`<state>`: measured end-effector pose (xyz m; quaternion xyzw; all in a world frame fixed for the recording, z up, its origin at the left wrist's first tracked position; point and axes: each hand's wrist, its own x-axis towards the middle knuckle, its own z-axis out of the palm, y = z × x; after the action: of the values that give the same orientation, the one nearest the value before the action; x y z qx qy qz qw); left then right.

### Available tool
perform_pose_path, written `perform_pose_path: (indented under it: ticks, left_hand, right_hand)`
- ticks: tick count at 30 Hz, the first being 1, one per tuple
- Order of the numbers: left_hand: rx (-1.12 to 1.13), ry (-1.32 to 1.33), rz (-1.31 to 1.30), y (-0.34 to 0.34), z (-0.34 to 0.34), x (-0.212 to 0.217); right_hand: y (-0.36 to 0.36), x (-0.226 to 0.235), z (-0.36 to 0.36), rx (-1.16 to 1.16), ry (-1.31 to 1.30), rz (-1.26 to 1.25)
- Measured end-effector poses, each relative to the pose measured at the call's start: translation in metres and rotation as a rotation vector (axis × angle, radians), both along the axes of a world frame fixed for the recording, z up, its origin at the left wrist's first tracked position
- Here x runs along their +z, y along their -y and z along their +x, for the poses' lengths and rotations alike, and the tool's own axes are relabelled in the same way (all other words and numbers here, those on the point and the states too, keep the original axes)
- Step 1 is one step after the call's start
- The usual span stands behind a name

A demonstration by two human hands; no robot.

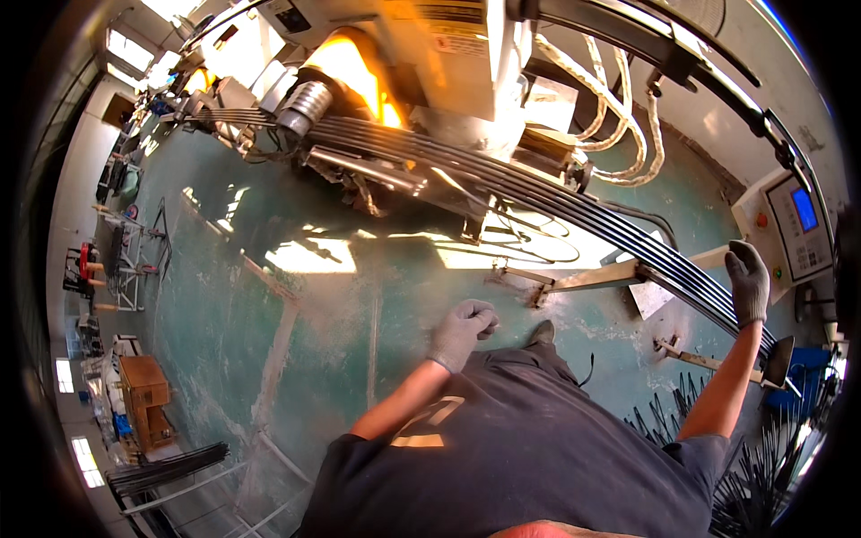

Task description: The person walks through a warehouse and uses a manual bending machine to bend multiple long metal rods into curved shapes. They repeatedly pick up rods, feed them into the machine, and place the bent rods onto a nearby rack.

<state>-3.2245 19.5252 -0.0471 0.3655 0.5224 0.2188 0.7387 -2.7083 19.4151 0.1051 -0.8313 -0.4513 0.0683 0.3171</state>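
Observation:
A row of several long dark metal rods (pixel 574 206) runs side by side from the machine at the upper left down to the right. My right hand (pixel 750 285), in a grey glove, is raised at the rods' far right stretch and overlaps their edge. Its fingers look loosely apart and show no grip on a rod; whether it touches them I cannot tell. My left hand (pixel 462 334), gloved in grey too, hangs in front of my body with curled fingers. Nothing shows in it, and it is well apart from the rods.
A glowing orange heating part (pixel 363 81) sits beside a ribbed metal roller (pixel 305 108) at the upper left. Pale supports (pixel 592 276) stand under the rods. On the right is a control panel (pixel 798 224) with a blue screen. Bundled dark rods (pixel 762 475) lie at lower right.

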Motion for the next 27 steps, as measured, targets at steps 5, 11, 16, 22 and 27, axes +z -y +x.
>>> perform_pose_path:
  ticks: [5, 11, 16, 22, 27]
  left_hand:
    - [0.21, -0.06, 0.035, -0.037, -0.137, -0.014]
    - [0.354, -0.169, 0.0, -0.059, -0.298, -0.056]
    - [0.374, -0.16, 0.011, -0.085, -0.363, -0.075]
    - [0.392, -0.169, -0.012, -0.155, -0.436, -0.095]
    - [0.61, -0.258, -0.101, -0.235, -0.555, -0.095]
  right_hand:
    - [-0.064, -0.028, -0.218, 0.03, -0.587, 0.474]
    - [-0.135, -0.182, -0.366, 0.422, -0.333, -0.332]
    - [-0.15, -0.276, -0.429, 0.409, -0.244, -0.79]
    - [-0.2, -0.411, -0.489, 0.086, -0.519, -1.161]
    - [-0.319, -0.459, -0.584, 0.264, -0.413, -1.139]
